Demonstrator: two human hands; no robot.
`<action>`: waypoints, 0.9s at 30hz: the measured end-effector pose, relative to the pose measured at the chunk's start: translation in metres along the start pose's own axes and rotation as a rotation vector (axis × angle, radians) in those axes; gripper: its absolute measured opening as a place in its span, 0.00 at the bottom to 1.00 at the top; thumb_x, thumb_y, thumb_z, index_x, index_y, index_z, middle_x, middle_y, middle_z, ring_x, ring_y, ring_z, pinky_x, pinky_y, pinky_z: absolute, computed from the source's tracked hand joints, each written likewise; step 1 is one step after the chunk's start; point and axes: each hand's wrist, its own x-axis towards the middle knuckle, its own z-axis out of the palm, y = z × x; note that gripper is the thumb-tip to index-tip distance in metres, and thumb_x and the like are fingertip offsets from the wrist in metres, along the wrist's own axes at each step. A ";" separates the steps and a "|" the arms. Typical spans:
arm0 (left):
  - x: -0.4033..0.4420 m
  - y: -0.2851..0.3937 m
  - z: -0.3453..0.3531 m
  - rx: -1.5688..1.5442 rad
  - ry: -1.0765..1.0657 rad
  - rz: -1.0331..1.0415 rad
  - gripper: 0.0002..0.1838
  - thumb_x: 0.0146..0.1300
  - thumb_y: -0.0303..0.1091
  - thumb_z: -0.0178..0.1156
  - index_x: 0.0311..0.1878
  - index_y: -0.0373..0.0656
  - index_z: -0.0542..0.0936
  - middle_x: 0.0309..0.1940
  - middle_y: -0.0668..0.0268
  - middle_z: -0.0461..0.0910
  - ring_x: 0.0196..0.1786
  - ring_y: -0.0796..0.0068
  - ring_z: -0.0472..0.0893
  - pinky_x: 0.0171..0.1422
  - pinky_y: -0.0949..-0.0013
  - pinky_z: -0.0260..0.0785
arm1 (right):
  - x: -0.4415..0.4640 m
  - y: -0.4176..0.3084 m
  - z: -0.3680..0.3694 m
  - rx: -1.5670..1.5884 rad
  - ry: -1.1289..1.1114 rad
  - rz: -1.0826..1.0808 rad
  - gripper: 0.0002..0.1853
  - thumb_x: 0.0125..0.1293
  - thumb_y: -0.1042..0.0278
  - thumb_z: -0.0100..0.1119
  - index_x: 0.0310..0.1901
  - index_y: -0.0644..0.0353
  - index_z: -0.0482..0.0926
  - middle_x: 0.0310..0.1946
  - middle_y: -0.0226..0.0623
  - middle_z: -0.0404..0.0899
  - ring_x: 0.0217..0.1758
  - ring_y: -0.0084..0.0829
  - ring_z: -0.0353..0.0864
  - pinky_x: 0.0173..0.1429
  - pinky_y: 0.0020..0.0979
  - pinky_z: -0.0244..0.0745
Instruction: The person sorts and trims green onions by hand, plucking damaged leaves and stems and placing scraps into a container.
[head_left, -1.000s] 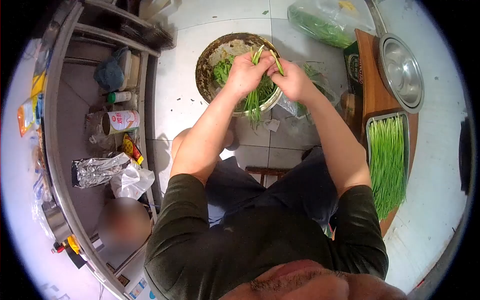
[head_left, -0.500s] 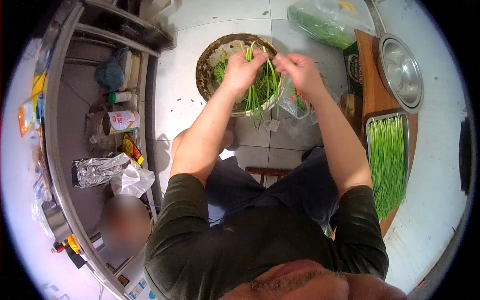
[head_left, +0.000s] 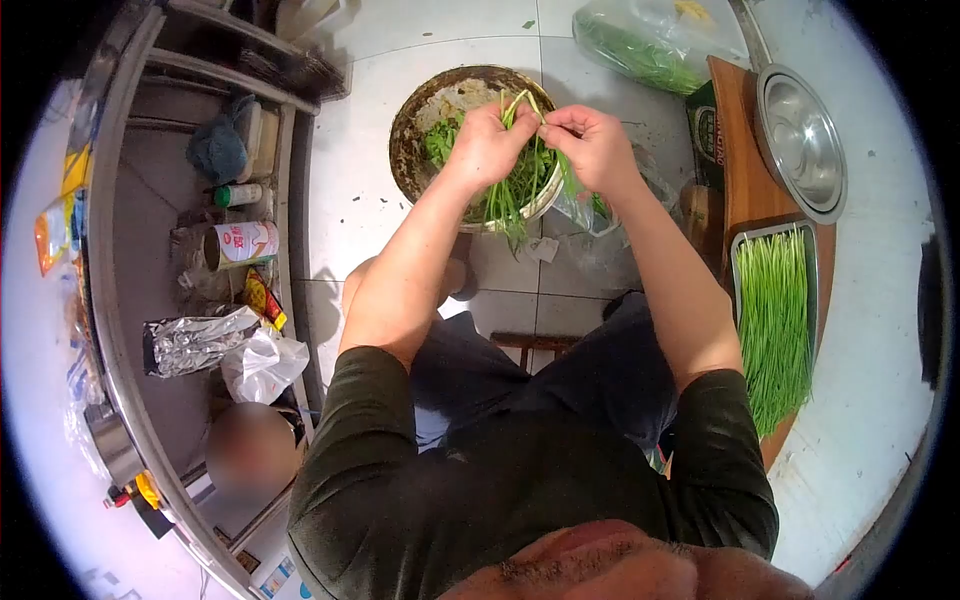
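Note:
My left hand (head_left: 485,148) is closed around a small bunch of chives (head_left: 506,203), whose pale stem ends stick up above the fingers and whose green leaves hang down. Close beside it, my right hand (head_left: 595,150) pinches a chive at the bunch's right side. Both hands are over a round, dirty-walled bucket (head_left: 402,150). Loose green leaves (head_left: 440,142) lie inside it, partly hidden by my left hand and the bunch.
On the wooden board (head_left: 738,150) at the right stand a metal bowl (head_left: 800,140) and a tray of neatly laid chives (head_left: 775,330). A plastic bag of greens (head_left: 640,50) lies at the back. Shelves with a can (head_left: 245,243) and bags line the left.
My right hand has come slightly left and down to the bunch, its fingers now on a chive. The stem tops bend rightward. My left hand still grips the bunch.

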 end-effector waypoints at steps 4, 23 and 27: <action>0.004 -0.009 -0.003 -0.001 -0.014 0.006 0.09 0.66 0.37 0.60 0.38 0.41 0.80 0.21 0.77 0.73 0.22 0.88 0.68 0.26 0.77 0.59 | 0.002 0.004 -0.003 -0.114 -0.003 -0.024 0.12 0.62 0.65 0.65 0.41 0.65 0.83 0.34 0.36 0.86 0.35 0.23 0.82 0.43 0.25 0.75; 0.000 -0.007 0.006 -0.261 0.086 -0.030 0.06 0.63 0.33 0.64 0.36 0.41 0.83 0.27 0.76 0.78 0.29 0.87 0.70 0.33 0.78 0.63 | -0.001 0.000 0.008 -0.012 -0.045 0.028 0.13 0.66 0.65 0.59 0.43 0.68 0.81 0.32 0.34 0.84 0.32 0.23 0.81 0.39 0.25 0.75; 0.001 -0.009 0.004 -0.173 0.079 -0.045 0.07 0.66 0.34 0.61 0.36 0.41 0.82 0.23 0.77 0.74 0.25 0.88 0.67 0.28 0.77 0.60 | -0.001 -0.007 0.003 -0.003 -0.092 0.062 0.13 0.66 0.64 0.59 0.42 0.68 0.81 0.31 0.34 0.84 0.31 0.22 0.80 0.38 0.25 0.75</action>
